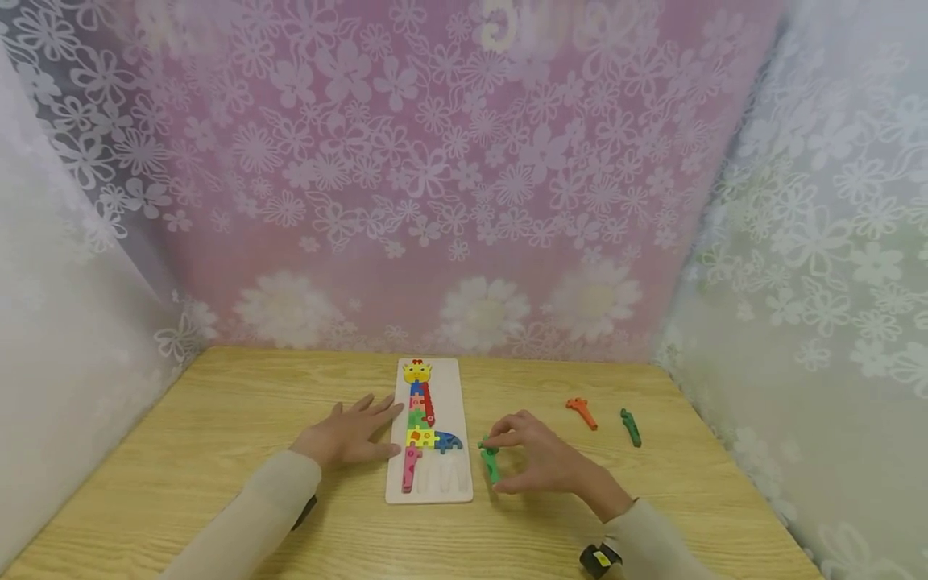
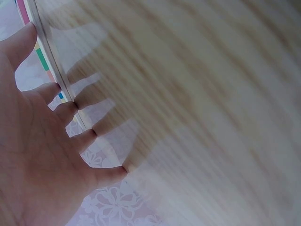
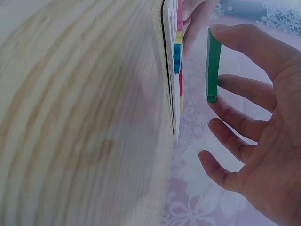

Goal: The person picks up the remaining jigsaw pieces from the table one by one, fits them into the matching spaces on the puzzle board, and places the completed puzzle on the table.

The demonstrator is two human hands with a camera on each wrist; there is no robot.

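Note:
A pale wooden puzzle board (image 1: pixel 448 395) lies on the table, with a giraffe of coloured pieces set in it: yellow head, blue, pink, green and red neck parts, yellow and blue body, one pink leg (image 1: pixel 410 470). Bare leg-shaped recesses show at its lower right. My left hand (image 1: pixel 351 433) rests beside the board with fingers spread, their tips touching its left edge. Just right of the board, my right hand (image 1: pixel 540 455) pinches a green puzzle piece (image 3: pixel 213 66) between thumb and fingers, raised off the table in the right wrist view.
An orange puzzle piece (image 1: pixel 582 412) and a dark green puzzle piece (image 1: pixel 631 428) lie on the wooden table (image 1: pixel 348 540) to the right. Flower-patterned curtains (image 1: pixel 464 201) stand behind and at both sides of the table.

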